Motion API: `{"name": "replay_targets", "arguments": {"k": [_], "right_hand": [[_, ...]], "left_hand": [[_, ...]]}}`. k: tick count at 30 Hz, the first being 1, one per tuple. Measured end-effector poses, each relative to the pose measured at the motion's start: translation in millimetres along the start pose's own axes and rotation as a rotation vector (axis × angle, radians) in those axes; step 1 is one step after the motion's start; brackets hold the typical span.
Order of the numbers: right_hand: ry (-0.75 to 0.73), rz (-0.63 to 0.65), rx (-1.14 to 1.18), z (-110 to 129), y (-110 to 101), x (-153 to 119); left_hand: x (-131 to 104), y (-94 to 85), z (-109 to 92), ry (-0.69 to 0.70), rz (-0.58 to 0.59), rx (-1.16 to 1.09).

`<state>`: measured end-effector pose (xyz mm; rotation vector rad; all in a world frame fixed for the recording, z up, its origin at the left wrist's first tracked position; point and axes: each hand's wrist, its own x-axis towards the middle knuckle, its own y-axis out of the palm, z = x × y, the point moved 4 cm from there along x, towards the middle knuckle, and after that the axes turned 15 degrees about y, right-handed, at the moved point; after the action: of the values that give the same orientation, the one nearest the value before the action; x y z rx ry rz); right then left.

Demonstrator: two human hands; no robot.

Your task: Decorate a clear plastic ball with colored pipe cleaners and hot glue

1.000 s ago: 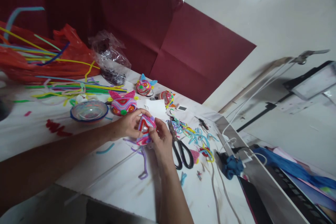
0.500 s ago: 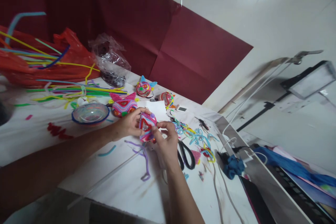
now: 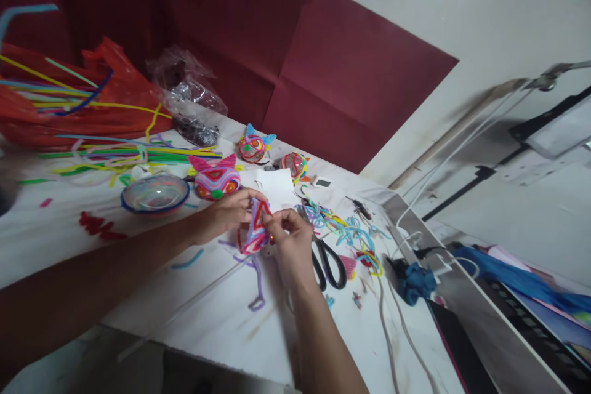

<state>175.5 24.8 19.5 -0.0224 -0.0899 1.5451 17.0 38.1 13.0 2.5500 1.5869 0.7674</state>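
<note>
The left hand clasped the striped pipe-cleaner ornament, apparently to steady it, while the right hand pinched its opposite side.

You are holding your left hand and your right hand close together, fingertips facing inward. Your bare left forearm is slanting at a shallow angle behind its hand; your bare right forearm is rising more steeply behind the other. Your left fingers are stretching toward the right hand, bending slightly, while your right fingers are curling inward, pinching.
</note>
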Motion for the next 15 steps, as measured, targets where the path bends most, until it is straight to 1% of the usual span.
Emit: {"name": "replay_targets", "arguments": {"k": [2, 5, 10, 15], "right_hand": [[0.037, 0.008, 0.065, -3.5, -0.8, 1.1], [0.064, 0.017, 0.116, -6.3, -2.0, 1.3], [0.149, 0.082, 0.222, -5.9, -3.1, -0.6], [0.191, 0.075, 0.325, -3.6, -8.8, 1.4]], "left_hand": [[0.4, -0.4, 2.1, -0.015, -0.01, -0.019], [0.7, 0.1, 4.4, -0.003, -0.01, 0.026], [0.8, 0.2, 4.7, -0.023, -0.054, 0.014], [1.1, -1.3, 1.3, -0.03, -0.087, -0.025]]}}
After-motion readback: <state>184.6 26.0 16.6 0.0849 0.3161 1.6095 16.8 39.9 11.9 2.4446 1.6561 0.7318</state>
